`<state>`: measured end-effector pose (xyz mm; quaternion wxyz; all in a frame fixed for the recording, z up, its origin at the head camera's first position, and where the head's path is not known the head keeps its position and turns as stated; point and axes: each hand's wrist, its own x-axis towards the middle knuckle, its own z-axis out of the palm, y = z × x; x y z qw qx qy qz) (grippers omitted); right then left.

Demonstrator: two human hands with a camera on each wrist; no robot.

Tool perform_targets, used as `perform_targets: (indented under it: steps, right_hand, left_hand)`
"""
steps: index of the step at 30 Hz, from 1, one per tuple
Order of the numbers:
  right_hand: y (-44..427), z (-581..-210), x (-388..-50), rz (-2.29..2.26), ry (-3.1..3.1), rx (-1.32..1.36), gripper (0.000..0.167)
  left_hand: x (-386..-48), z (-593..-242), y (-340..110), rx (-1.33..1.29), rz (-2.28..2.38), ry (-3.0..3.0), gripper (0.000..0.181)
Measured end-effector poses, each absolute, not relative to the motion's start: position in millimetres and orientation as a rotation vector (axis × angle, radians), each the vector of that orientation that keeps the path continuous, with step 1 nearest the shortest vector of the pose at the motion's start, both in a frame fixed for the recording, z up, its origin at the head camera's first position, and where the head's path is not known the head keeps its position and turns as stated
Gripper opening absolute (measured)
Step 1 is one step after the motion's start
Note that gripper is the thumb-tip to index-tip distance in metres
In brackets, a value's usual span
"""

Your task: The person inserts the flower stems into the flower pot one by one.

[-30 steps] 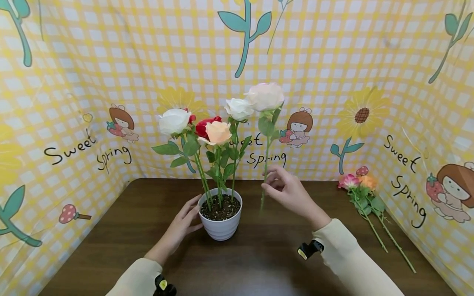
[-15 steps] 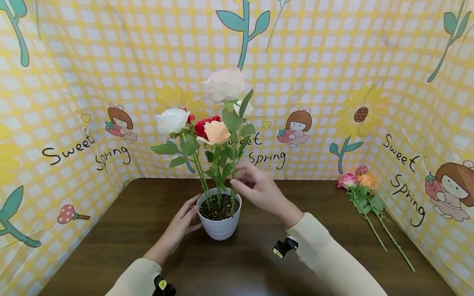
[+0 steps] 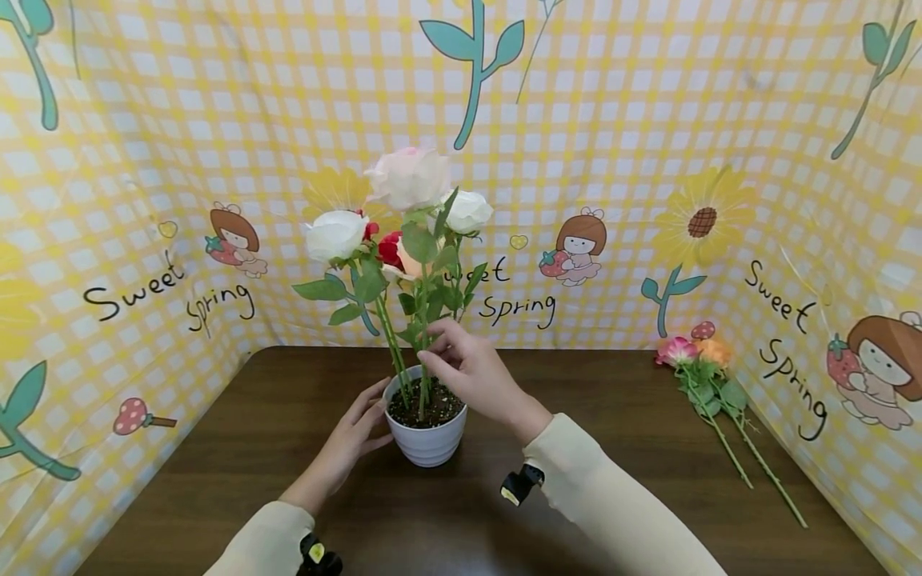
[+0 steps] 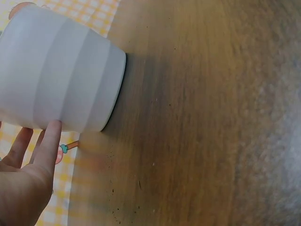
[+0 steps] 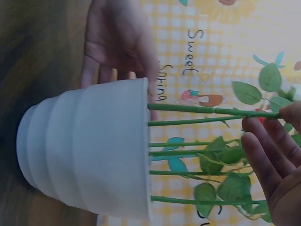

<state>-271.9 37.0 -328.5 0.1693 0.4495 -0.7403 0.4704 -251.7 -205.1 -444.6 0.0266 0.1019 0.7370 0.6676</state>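
Observation:
A pale pink rose [image 3: 409, 178] stands upright over the white ribbed pot [image 3: 426, 442], its stem [image 5: 181, 108] pinched between the thumb and fingers of my right hand [image 3: 471, 374]. The stem's lower end passes behind the pot's rim in the right wrist view, so its tip is hidden there. My left hand [image 3: 344, 450] rests extended fingers against the pot's left side, also seen in the left wrist view. Growing from the dark speckled soil [image 3: 418, 412] are a white rose [image 3: 335, 236] at left, another white rose [image 3: 468, 212] at right, and partly covered red [image 3: 390, 250] and peach [image 3: 409, 262] roses.
A pink rose [image 3: 677, 352] and an orange rose [image 3: 713, 353] lie on the brown wooden table [image 3: 576, 512] at right, stems pointing toward me. A yellow checked cloth [image 3: 619, 144] hangs behind and along both sides.
My right hand has carried the pale pink rose leftward from beside the pot to over it, then lowered it. The left hand stays at the pot.

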Motion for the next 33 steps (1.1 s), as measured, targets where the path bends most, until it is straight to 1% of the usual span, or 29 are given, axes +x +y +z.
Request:
perform_targets:
  steps: [9,23,33]
  right_hand:
    - [29,-341,-277,1.284,-2.215,1.187,0.026]
    - [25,-357,-279,1.134,-2.301,1.09,0.025]
    - [21,-364,-280,1.208,-2.295,1.07,0.023]
  left_hand:
    - [-250,-444,-204,0.325,2.062,2.271,0.053]
    - [-250,-445,-205,0.303,2.071,2.284,0.051]
    - [-248,-442,-204,0.324,2.081,2.27,0.052]
